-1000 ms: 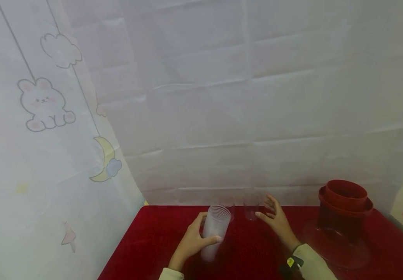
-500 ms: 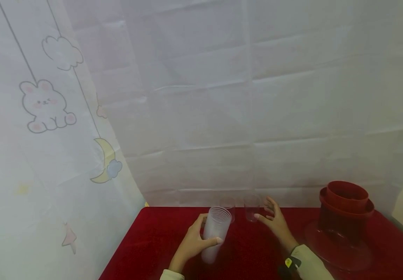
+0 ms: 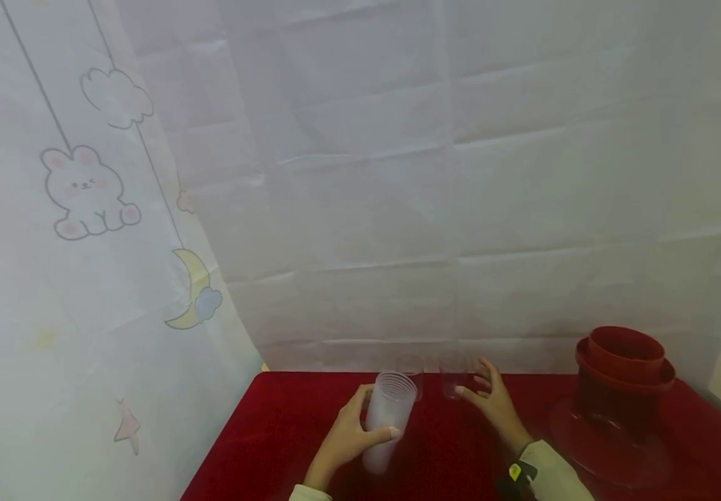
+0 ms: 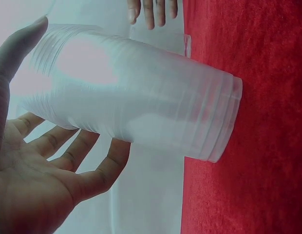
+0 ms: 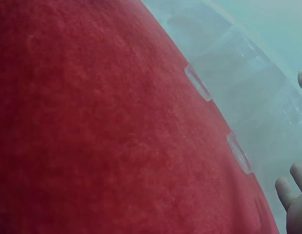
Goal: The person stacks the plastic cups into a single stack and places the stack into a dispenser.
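Note:
My left hand (image 3: 349, 433) grips a stack of clear plastic cups (image 3: 390, 410), thumb on one side and fingers on the other. The stack leans, its open rims toward the upper right. In the left wrist view the nested cups (image 4: 141, 92) lie across the palm side of the hand, bases pointing right. Two single clear cups stand at the table's back edge: one cup (image 3: 415, 379) behind the stack, the other cup (image 3: 452, 376) beside my right hand (image 3: 492, 403). That right hand has its fingers spread and holds nothing, thumb tip right at the cup's side.
A red table (image 3: 285, 417) with a velvety cover spans the lower view. At its right stands a dark red container (image 3: 623, 390) with a wide round base and stepped rim. A pale creased sheet (image 3: 348, 209) hangs directly behind the table; a printed sheet (image 3: 85, 278) hangs at left.
The view has shifted slightly, so everything sits a little lower and further right. Both hands keep nearly the same pose, the left still gripping the stack.

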A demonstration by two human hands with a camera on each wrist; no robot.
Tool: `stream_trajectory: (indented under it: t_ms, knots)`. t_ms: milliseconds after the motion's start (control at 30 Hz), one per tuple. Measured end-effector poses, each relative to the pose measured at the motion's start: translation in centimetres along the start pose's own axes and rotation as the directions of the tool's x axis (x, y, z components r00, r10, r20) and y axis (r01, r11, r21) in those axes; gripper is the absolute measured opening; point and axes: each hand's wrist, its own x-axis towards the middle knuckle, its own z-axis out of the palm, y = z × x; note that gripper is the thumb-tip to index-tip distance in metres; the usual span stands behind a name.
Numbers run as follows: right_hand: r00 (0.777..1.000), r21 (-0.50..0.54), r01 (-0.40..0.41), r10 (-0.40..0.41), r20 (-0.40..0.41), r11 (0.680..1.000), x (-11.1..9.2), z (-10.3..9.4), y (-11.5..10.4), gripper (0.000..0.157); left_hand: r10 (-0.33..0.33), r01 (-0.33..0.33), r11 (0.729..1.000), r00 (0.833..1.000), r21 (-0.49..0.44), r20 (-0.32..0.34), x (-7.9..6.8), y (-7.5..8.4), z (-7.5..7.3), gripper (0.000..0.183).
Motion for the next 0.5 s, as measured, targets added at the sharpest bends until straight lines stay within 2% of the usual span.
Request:
stream_trajectory:
  t_ms: [500]
  knots:
    - [0.998, 0.016, -0.050, 0.049, 0.028, 0.999, 1.3, 1.0, 0.9, 0.090, 0.009, -0.009, 1.000, 1.000, -0.007, 0.001, 0.1, -0.2, -0.1, 0.068]
